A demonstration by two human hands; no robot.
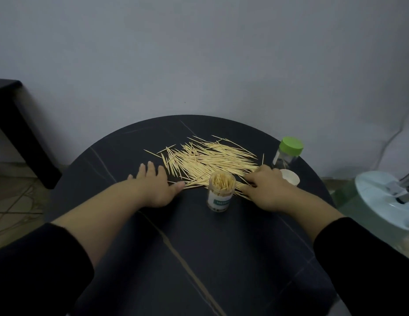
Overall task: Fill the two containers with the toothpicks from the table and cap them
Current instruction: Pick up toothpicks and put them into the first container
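The left fingers [150,167] lie straight and spread, flat on the table [187,242], the left hand [158,188] holding nothing; its thumb tip touches the near rim of the toothpicks [210,160]. The right fingers [250,178] curl down onto the pile's near right corner; I cannot tell whether the right hand [265,190] pinches any. Between the hands stands an open jar [220,195], clear plastic, round, labelled, packed with upright picks. The loose picks are thin, pale wood, fanned in a flat drift toward the far edge. A white cap [291,177] sits just behind the right hand. The second jar [284,159], clear with a green lid [291,144], stands near the right edge. The table is round, dark and smooth, with pale veins, bare in front; a grey wall [199,65] meets its far rim.
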